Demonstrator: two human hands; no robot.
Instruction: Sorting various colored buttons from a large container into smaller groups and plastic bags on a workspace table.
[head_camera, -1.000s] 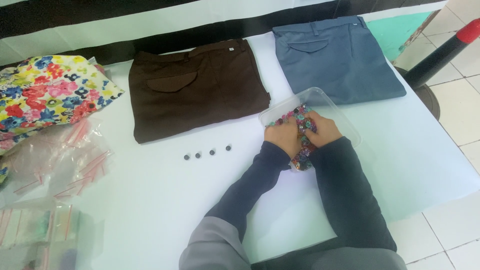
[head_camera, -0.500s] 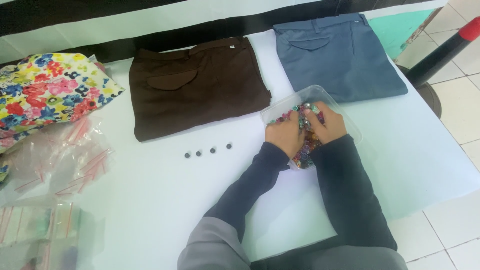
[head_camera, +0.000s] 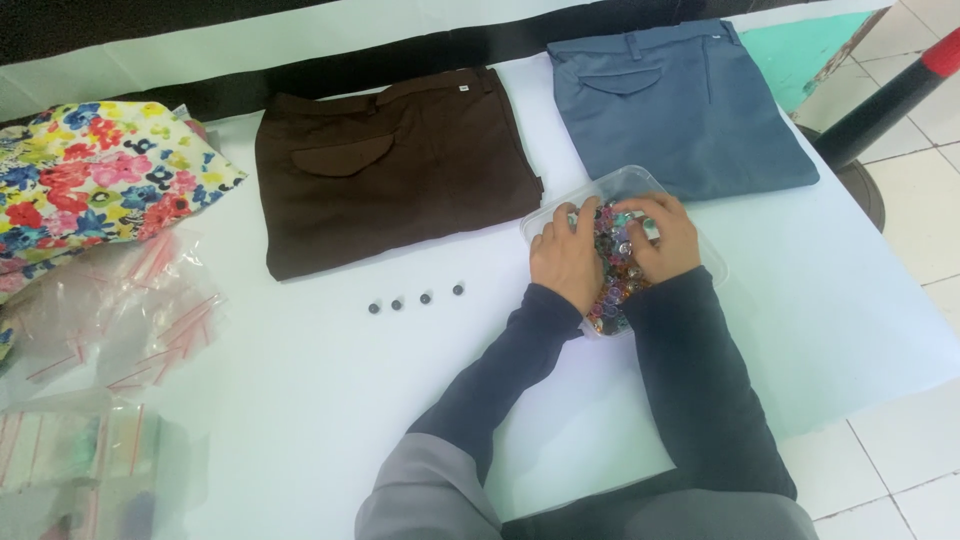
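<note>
Both hands, left hand (head_camera: 565, 262) & right hand (head_camera: 664, 238), palms-down in button tray (head_camera: 620, 183).

Two arms in dark navy sleeves reaching forward and angling rightward, forearms nearly parallel, left hand (head_camera: 566, 262) palm down with fingers spread and slightly curled, right hand (head_camera: 662, 238) just beside it, palm down, fingers bent inward toward the left.

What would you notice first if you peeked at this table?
Probably both hands, the left hand and right hand, digging in a clear tray of colourful buttons near the table's right side. Behind it lie folded brown trousers and blue trousers side by side. Four small dark buttons sit in a row left of the tray.
</note>
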